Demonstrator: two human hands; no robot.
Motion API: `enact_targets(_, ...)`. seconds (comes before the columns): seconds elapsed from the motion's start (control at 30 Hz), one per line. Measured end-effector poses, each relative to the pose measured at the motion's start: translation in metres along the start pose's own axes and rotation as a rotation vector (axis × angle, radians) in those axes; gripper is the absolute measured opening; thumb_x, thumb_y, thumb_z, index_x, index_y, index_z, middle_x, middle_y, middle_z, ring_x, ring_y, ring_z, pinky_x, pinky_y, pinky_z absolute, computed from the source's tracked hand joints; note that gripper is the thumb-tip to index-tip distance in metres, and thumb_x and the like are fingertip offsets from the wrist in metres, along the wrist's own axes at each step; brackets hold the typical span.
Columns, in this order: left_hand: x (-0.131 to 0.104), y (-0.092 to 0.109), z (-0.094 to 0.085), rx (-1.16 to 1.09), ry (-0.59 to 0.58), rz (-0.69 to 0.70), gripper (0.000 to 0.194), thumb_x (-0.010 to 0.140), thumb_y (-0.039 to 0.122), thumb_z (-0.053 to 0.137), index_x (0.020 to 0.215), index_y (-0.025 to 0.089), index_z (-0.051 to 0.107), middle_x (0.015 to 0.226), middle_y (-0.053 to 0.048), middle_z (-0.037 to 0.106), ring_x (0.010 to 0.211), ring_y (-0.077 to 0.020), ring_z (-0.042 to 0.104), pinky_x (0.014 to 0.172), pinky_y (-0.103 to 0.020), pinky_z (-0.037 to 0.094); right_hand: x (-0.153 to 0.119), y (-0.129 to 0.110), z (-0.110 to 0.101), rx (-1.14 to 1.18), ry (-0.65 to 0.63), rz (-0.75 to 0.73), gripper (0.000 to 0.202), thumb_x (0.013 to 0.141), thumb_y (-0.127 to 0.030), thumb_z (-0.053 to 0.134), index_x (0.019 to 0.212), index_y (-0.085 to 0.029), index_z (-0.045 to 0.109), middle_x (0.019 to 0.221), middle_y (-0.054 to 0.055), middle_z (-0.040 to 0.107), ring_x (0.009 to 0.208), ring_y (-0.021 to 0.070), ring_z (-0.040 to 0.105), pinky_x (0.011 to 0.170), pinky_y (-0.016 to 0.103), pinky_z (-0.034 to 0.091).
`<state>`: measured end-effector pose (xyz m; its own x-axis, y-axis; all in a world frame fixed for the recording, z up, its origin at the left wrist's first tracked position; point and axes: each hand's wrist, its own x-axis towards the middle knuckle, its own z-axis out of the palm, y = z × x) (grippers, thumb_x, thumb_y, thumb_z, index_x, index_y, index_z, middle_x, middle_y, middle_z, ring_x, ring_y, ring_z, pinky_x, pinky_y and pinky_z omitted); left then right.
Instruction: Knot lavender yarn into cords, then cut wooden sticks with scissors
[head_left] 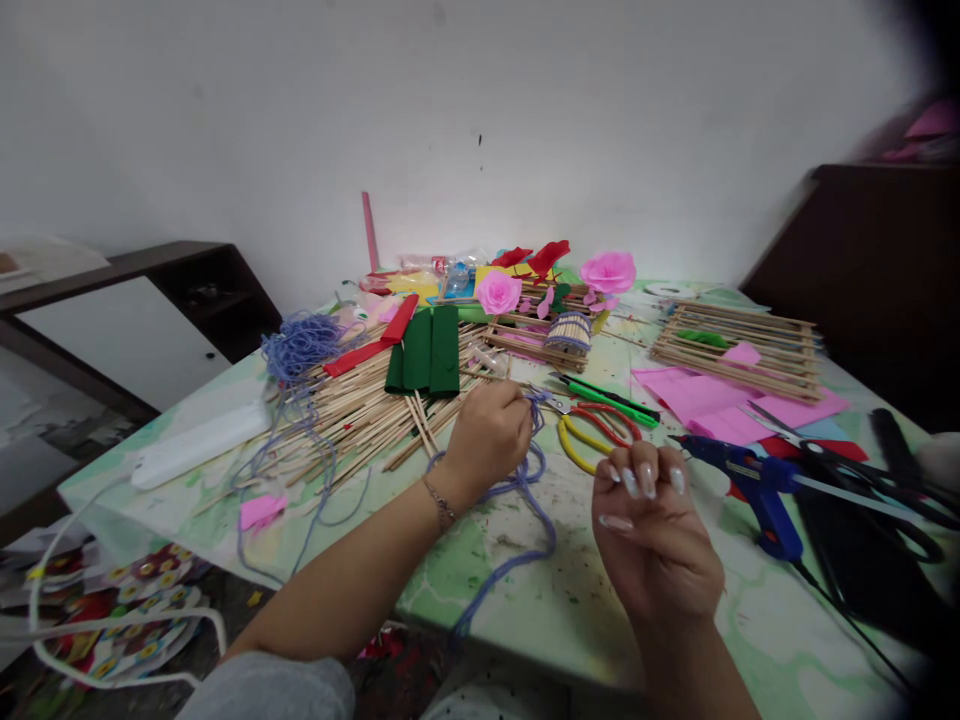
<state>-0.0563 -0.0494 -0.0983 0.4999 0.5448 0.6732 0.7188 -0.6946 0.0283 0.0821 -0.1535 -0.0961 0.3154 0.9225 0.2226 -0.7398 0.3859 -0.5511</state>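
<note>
My left hand (489,437) is closed around purple yarn (537,470), just above the table; some of the yarn shows at its fingertips and loops below it. The loose end trails over the table's front edge. To the right, my right hand (656,530) is raised palm up with its fingers curled in; what it pinches, if anything, is too small to make out. Pliers with red and yellow handles (577,455) lie between and behind the hands. A blue glue gun (761,485) rests right of my right hand.
Thin wooden sticks (360,410) lie under folded green paper (431,350). A tangle of yarn (304,345) is at the left. Behind are pink paper flowers (499,292); at right, a stick frame (739,350) and black scissors (832,460).
</note>
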Motion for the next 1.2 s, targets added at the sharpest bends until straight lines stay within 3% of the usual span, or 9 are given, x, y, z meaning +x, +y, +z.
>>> enact_targets(0.27, 0.0003, 0.0, 0.0003, 0.007, -0.028, -0.003, 0.022, 0.087, 0.018, 0.048, 0.073, 0.013, 0.064, 0.079, -0.008, 0.062, 0.077, -0.0181, 0.054, 0.073, -0.032, 0.042, -0.0037, -0.0036, -0.0013, -0.014, -0.062, 0.048, 0.026, 0.057, -0.017, 0.065, 0.079, -0.022, 0.051, 0.077, -0.001, 0.039, 0.07, 0.0129, 0.041, 0.069, 0.03, 0.041)
enact_targets(0.43, 0.0008, -0.0007, 0.0014, -0.002, -0.027, -0.002, 0.022, 0.087, 0.018, 0.047, 0.073, 0.014, 0.063, 0.079, -0.008, 0.062, 0.077, -0.0179, 0.054, 0.073, -0.032, 0.042, -0.0043, -0.0036, -0.0033, 0.035, -0.069, 0.074, 0.019, 0.067, -0.022, 0.063, 0.082, -0.022, 0.051, 0.077, 0.0, 0.038, 0.066, 0.0122, 0.041, 0.062, 0.028, 0.041)
enact_targets(0.67, -0.0006, -0.0002, 0.0042, 0.0, -0.026, 0.001, 0.022, 0.088, 0.018, 0.047, 0.074, 0.014, 0.064, 0.08, -0.008, 0.061, 0.078, -0.018, 0.054, 0.073, -0.033, 0.041, -0.0019, -0.0005, 0.0001, 0.029, -0.021, 0.052, 0.022, 0.067, -0.014, 0.068, 0.079, -0.023, 0.051, 0.071, -0.002, 0.035, 0.056, 0.0092, 0.032, 0.05, 0.022, 0.035)
enact_targets(1.2, -0.0004, -0.0006, 0.0042, 0.0, -0.021, 0.009, 0.023, 0.088, 0.018, 0.046, 0.072, 0.014, 0.063, 0.078, -0.008, 0.06, 0.077, -0.0178, 0.054, 0.073, -0.033, 0.041, -0.0017, 0.0011, -0.003, 0.049, -0.031, 0.011, 0.025, 0.067, -0.008, 0.07, 0.074, -0.022, 0.05, 0.07, -0.003, 0.04, 0.059, 0.0096, 0.038, 0.054, 0.023, 0.037)
